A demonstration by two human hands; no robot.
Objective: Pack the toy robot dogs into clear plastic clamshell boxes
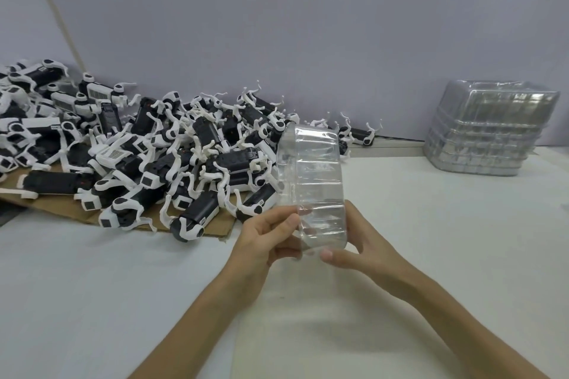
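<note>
I hold one clear plastic clamshell box [311, 175] upright above the white table, its long side standing up. My left hand [264, 240] grips its lower left edge, thumb on the front. My right hand [360, 246] grips the lower right corner, thumb under the bottom edge. The box looks empty and closed. A big heap of black-and-white toy robot dogs [147, 144] lies to the left, just behind and beside the box.
The heap rests partly on a brown cardboard sheet [215, 226]. A stack of empty clear clamshell boxes [486, 129] stands at the back right by the grey wall. The white table [92, 286] stretches in front of me.
</note>
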